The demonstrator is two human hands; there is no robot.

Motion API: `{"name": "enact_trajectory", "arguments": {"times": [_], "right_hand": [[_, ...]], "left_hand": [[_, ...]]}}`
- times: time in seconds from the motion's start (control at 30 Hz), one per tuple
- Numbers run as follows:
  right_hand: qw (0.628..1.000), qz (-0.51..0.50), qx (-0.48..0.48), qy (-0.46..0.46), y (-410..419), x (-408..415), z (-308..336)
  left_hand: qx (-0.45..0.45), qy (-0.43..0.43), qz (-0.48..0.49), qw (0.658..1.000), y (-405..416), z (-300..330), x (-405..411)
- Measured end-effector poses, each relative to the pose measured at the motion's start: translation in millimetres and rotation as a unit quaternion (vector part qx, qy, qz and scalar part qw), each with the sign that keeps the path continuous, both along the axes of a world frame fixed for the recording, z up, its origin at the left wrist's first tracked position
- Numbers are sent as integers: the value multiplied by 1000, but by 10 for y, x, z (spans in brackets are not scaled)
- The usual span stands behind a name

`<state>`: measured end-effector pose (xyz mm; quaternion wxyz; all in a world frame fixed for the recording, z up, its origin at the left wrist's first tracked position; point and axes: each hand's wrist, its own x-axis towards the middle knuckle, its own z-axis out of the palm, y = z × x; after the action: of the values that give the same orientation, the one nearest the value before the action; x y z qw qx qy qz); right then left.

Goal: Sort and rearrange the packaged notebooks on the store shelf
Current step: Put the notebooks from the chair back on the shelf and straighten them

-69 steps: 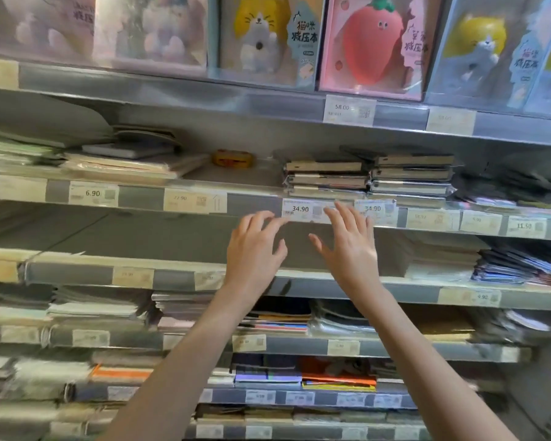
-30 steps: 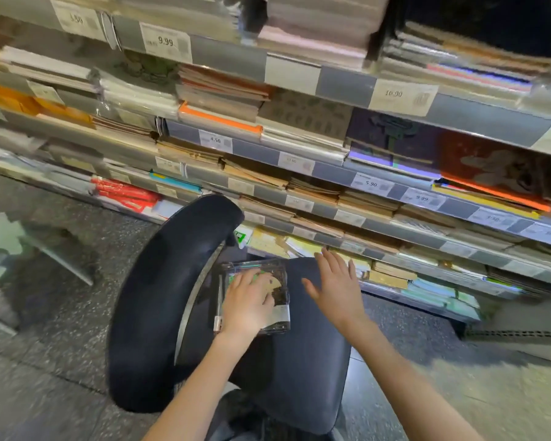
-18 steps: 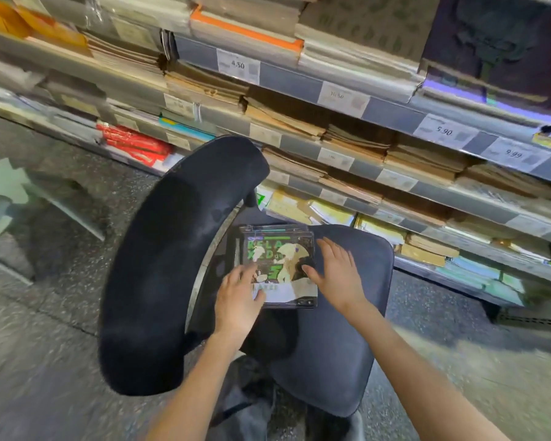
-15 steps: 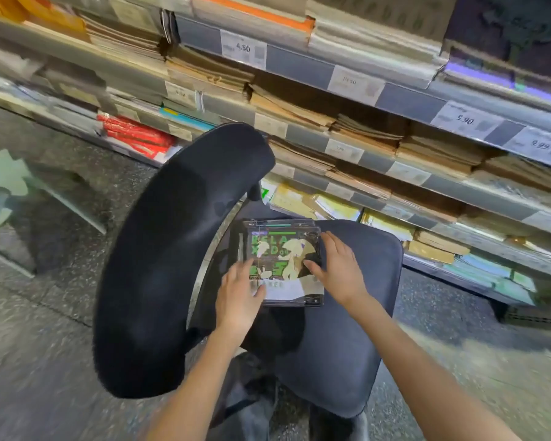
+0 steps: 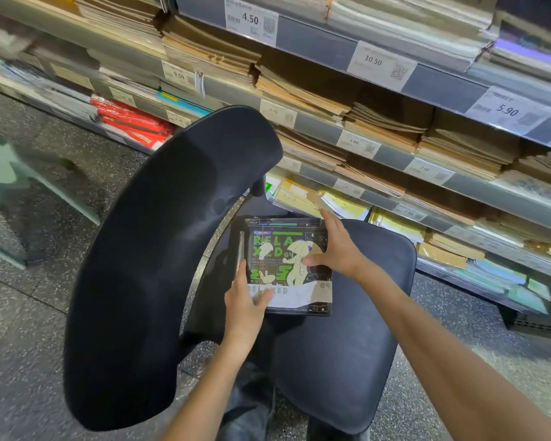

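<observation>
A black packaged notebook (image 5: pixel 280 249) with green lettering and a pale cartoon figure lies on the seat of a black chair (image 5: pixel 347 338). More packages seem to be stacked under it. My left hand (image 5: pixel 244 302) grips its near left corner, thumb on the cover. My right hand (image 5: pixel 336 248) grips its far right edge, thumb pressed on the cover and fingers over the top. Store shelves (image 5: pixel 379 154) behind the chair hold stacks of brown and yellow notebooks.
The chair's curved black backrest (image 5: pixel 153 265) rises at the left, close to my left arm. Shelf rails carry price tags (image 5: pixel 380 65). Red packages (image 5: pixel 131 122) lie on a low shelf at left. Speckled grey floor (image 5: pixel 29 329) surrounds the chair.
My view dropped from the upper shelves to the chair. Both hands came down onto the notebook; the right hand moved from its side onto its far right edge and took hold.
</observation>
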<state>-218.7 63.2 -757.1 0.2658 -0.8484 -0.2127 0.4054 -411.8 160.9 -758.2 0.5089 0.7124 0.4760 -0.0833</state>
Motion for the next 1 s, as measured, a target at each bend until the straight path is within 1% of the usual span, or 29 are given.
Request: {"name": "enact_trajectory", "arguments": {"times": [0.07, 0.13, 0.23, 0.4, 0.53, 0.6, 0.73, 0.83, 1.0], "right_hand": [[999, 14, -15, 40, 44, 65, -4], [996, 8, -24, 86, 79, 110, -1], [994, -2, -31, 103, 98, 127, 11], [998, -28, -3, 60, 36, 68, 42], [995, -70, 56, 41, 1, -12, 91], [992, -93, 76, 38, -27, -48, 127], [990, -112, 82, 19, -109, -84, 202], [985, -141, 96, 17, -188, -116, 323], [981, -152, 117, -34, -302, -15, 765]], "left_hand": [[-16, -1, 20, 1000, -19, -15, 6], [-11, -4, 24, 1000, -24, -13, 15], [-5, -29, 35, 999, -31, 3, 27], [-15, -67, 83, 994, -84, 3, 29], [3, -81, 104, 991, -122, 98, 44], [20, -91, 100, 991, -123, 132, 48], [30, -107, 97, 989, -111, 233, 83], [34, -104, 78, 991, -105, 374, 136], [43, -114, 44, 992, -128, 736, 343]]}}
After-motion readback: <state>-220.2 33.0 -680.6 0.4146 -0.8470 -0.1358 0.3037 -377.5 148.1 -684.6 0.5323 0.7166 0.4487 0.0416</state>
